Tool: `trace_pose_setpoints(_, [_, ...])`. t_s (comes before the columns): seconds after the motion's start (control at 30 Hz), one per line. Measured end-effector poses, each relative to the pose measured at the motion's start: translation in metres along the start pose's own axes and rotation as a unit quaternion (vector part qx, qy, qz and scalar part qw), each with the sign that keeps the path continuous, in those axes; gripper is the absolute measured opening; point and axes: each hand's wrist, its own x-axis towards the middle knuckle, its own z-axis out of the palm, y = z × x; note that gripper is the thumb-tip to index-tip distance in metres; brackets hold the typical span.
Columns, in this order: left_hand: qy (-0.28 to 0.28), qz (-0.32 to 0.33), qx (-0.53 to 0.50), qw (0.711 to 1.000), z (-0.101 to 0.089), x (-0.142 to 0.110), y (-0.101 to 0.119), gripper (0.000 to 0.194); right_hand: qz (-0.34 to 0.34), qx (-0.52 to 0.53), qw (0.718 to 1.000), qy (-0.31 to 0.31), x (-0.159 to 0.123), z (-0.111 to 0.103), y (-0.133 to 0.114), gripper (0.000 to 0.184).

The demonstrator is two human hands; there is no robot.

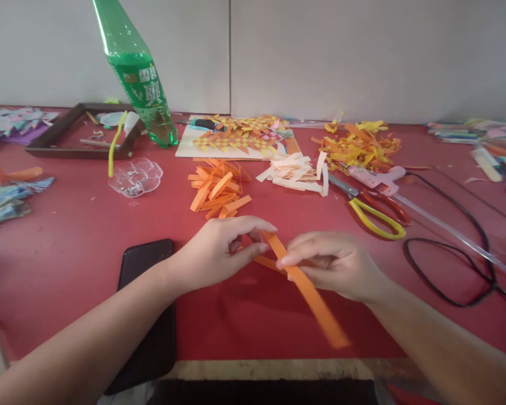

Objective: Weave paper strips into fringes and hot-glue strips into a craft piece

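Left hand (225,247) pinches upper end of long, flat orange paper strip (311,295) above smooth red tabletop (227,332); right hand (335,261) pinches it lower down, probably steadying limp paper. Loose pile of orange paper strips (219,188) lies just beyond left hand, likely for easy reach.

- Here's the left hand (217,247), bare, with slim fingers (247,224) rounded at the tips!
- Now the right hand (341,264), bare too, smooth across the back.
- Left forearm (109,326): uncovered where it crosses the desk's near edge (287,368), slimming wristward.
- Right forearm (430,326): uncovered, tapering likewise.
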Motion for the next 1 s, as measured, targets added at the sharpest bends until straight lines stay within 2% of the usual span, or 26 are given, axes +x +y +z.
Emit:
trace_pose_setpoints(0.1, [-0.001,-0.041,-0.066,0.997,0.001,0.000,0.000,0.029,0.026,0.043,0.999,-0.003,0.000,0.000,-0.003,0.004])
trace_pose_setpoints(0.27, [0.013,-0.050,-0.213,0.976,0.001,-0.002,0.003,0.031,0.094,0.014,0.995,0.015,0.003,0.003,-0.004,0.023])
trace_pose_setpoints(0.43, [0.002,-0.049,-0.288,0.956,-0.004,-0.004,0.004,0.038,0.125,0.026,0.990,0.066,0.002,0.006,0.001,0.028])
trace_pose_setpoints(0.53, [0.004,-0.052,-0.275,0.960,-0.005,-0.005,0.004,0.037,0.133,0.019,0.989,0.067,0.002,0.006,0.001,0.029])
trace_pose_setpoints(0.67, [0.046,-0.060,-0.188,0.979,-0.001,-0.003,0.005,0.031,0.127,-0.013,0.990,0.057,0.001,0.007,0.000,0.025])
trace_pose_setpoints(0.8, [0.083,-0.060,-0.156,0.982,0.001,0.001,0.005,0.018,0.111,-0.028,0.993,0.044,0.000,0.009,0.001,0.022])
trace_pose_setpoints(1.0, [0.093,-0.064,-0.161,0.981,0.002,0.003,0.003,0.015,0.082,-0.057,0.991,0.084,-0.001,0.008,0.006,0.018])
